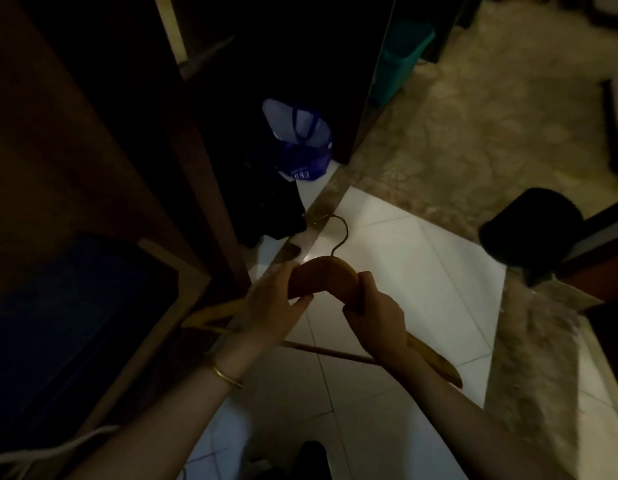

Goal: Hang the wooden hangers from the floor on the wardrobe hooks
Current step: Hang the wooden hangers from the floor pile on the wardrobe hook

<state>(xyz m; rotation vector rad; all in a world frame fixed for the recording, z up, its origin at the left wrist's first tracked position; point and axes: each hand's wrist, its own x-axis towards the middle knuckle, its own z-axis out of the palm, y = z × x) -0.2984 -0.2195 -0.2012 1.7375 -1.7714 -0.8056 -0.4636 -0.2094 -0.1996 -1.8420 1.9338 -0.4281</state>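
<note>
While both hands held it above the white tiled floor (387,271) at the centre of the frame, a wooden hanger (323,277) was off the ground but not yet on any hook. The left hand (271,303) had its grip closed around the left shoulder of the hanger, thumb underneath, and the right hand (375,315) had its fingers wrapped over the right shoulder, so that the arched top showed between them. Its metal hook (338,233) pointed away from the person, toward the dark open wardrobe (231,81) filling the upper left of the frame. The hanger's crossbar (330,351) and its right tip passed beneath the right forearm. A gold bangle (227,375) sat on the left wrist.

As far as could be judged, the task stood at an early or middle stage: one hanger had been lifted and awaited hanging, and no wardrobe hooks or rail could be made out in the gloom. A pale wooden piece (214,315), possibly another hanger, lay low at the left behind the left wrist, though the dim light left that uncertain. A blue-and-white bag (300,140) stood inside the wardrobe base above centre, with dark clothing (276,216) heaped beside it. A black rounded object (529,230) sat at the right edge.
</note>
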